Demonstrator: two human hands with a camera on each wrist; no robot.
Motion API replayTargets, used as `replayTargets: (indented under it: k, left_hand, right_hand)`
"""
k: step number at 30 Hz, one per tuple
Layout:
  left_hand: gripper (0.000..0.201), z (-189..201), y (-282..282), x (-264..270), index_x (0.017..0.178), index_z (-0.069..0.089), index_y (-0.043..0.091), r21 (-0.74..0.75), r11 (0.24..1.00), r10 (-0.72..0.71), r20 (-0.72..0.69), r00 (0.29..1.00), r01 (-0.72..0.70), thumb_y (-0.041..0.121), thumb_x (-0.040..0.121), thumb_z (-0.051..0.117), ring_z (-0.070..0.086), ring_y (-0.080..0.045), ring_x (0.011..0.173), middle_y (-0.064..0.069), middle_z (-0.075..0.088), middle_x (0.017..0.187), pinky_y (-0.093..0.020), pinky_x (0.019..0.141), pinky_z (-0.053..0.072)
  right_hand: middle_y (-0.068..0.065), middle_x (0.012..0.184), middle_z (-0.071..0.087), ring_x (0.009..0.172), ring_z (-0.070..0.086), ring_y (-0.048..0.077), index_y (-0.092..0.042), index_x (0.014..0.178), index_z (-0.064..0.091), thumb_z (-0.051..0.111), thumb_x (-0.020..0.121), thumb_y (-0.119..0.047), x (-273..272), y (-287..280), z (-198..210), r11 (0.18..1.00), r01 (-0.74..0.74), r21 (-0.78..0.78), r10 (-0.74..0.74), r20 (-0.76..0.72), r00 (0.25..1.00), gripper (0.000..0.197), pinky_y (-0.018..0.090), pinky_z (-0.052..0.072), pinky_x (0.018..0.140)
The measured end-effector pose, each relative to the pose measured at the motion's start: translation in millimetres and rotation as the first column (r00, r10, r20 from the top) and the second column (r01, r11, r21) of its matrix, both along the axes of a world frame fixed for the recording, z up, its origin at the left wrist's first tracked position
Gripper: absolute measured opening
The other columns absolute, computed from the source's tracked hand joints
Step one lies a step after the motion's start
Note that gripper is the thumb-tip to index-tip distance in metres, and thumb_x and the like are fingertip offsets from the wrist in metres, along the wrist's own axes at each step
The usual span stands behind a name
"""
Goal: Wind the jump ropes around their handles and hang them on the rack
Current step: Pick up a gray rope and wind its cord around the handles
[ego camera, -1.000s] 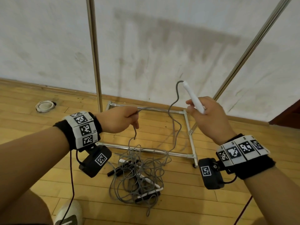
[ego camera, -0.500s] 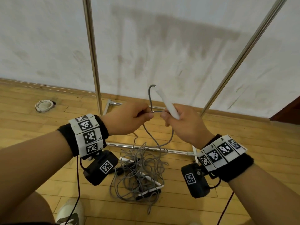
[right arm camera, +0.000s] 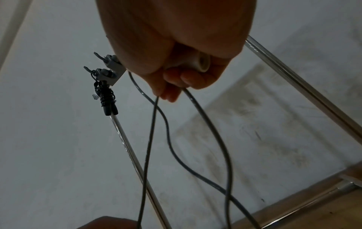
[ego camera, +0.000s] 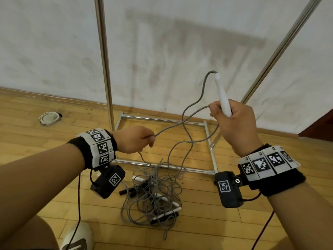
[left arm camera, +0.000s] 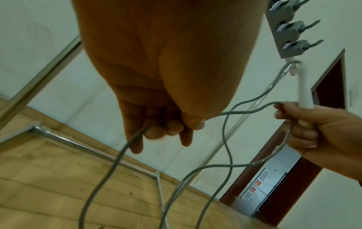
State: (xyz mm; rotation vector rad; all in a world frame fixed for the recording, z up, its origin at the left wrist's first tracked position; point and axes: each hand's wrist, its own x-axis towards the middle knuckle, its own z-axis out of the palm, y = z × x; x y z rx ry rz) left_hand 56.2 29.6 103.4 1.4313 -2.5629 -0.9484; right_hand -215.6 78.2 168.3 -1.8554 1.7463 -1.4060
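My right hand [ego camera: 232,121] grips a white jump-rope handle [ego camera: 222,95] upright, and its fingers also hold a loop of the grey rope [ego camera: 191,107] against the handle. My left hand [ego camera: 137,139] pinches the same grey rope [left arm camera: 231,112] lower down and to the left. From there the rope drops into a tangled pile of ropes and handles [ego camera: 155,193] on the floor. The handle's hollow butt end [right arm camera: 203,63] shows under my right palm. A wound black rope [right arm camera: 106,99] hangs from a grey hook block [right arm camera: 109,74] on the rack.
The steel rack's upright poles [ego camera: 104,60] and square floor base [ego camera: 162,166] stand against the white wall. A grey strip of hooks [left arm camera: 290,31] sits high on the rack. A white coil [ego camera: 49,118] lies on the wooden floor at left. My shoe [ego camera: 77,237] is at the bottom.
My hands met in front of me, then parted: the right one rose up and right with the handle, the left dropped down and left, drawing the rope out between them.
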Motion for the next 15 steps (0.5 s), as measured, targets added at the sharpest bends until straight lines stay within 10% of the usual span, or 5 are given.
replayTargets:
  k: [8,15]
  left_hand:
    - [0.034,21,8,-18,0.093,0.068,0.022,-0.223,0.975,0.001,-0.029,1.000,-0.008,0.033,0.105,0.039,0.051,-0.001,0.059,0.015,0.054,0.067,-0.020,0.058,0.036]
    - [0.034,44,28,-28,0.088,0.070,0.018,-0.344,0.938,-0.121,-0.221,0.968,0.039,0.030,0.104,0.043,0.053,-0.001,0.060,0.010,0.051,0.057,-0.015,0.056,0.038]
  right_hand:
    - [-0.010,0.098,0.057,0.082,0.050,0.005,-0.017,0.109,0.068,0.065,0.091,-0.022,11,7,-14,0.998,-0.020,-0.064,-0.004,-0.357,0.934,0.019,0.016,0.038,0.067]
    - [0.002,0.072,0.066,0.063,0.058,0.016,-0.018,0.094,0.072,0.062,0.094,-0.027,44,17,-24,0.925,-0.306,0.227,0.360,-0.258,0.896,0.013,0.035,0.046,0.058]
